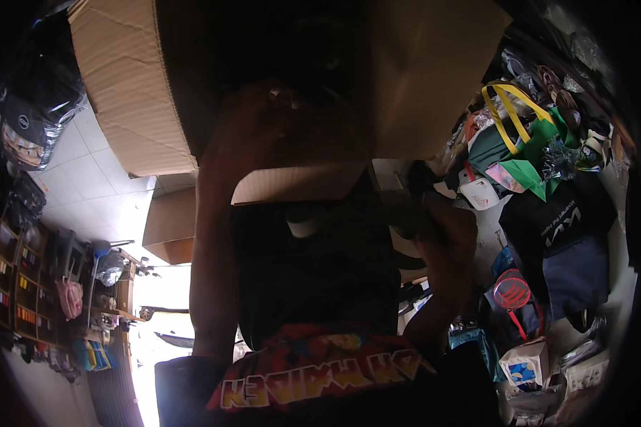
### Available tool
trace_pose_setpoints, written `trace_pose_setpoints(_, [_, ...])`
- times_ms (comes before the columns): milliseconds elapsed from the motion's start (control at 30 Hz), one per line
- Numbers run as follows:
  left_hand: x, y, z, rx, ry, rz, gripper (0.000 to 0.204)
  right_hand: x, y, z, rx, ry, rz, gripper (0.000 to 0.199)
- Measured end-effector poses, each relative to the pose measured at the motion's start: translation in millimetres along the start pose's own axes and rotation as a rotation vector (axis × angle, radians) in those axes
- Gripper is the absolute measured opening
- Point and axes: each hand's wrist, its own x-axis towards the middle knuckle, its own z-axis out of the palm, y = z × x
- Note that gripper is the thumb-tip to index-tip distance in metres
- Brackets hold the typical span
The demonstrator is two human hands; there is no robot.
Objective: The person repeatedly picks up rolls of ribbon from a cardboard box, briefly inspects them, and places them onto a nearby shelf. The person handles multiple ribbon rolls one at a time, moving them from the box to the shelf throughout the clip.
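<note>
A large open cardboard box (114, 78) fills the top of the view, its inside in deep shadow. My left hand (260, 121) reaches up into the box's mouth. Its fingertips catch a little light, but shadow hides how the fingers lie and whether they hold anything. To the right, below the box's edge, my right hand (441, 220) is closed around something dark. That thing is too dim to name. Left of it, in front of my torso, a small pale rounded shape (304, 226) shows; I cannot tell what it belongs to.
Another cardboard piece (171, 224) stands at left, below the large box. Bags and loose goods crowd the right side, among them a green bag with yellow handles (509, 121) and a black bag (559, 235). Shelves (18, 277) line the far left, beside a pale tiled floor (85, 171).
</note>
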Motion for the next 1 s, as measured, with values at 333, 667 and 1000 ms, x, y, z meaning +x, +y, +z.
trace_pose_setpoints(333, [154.3,-24.1,42.0,0.770,0.213,0.058,0.040,11.3,13.3,7.6,-0.021,-0.264,0.084,0.036])
trace_pose_setpoints(667, [148.9,-54.2,73.0,1.044,0.232,0.202,0.028,5.8,23.0,23.5,0.089,-0.246,0.127,0.015])
trace_pose_setpoints(1000, [160.6,-98.6,64.3,0.605,0.141,0.291,0.046,4.9,29.4,20.9,-0.041,-0.208,0.119,0.021])
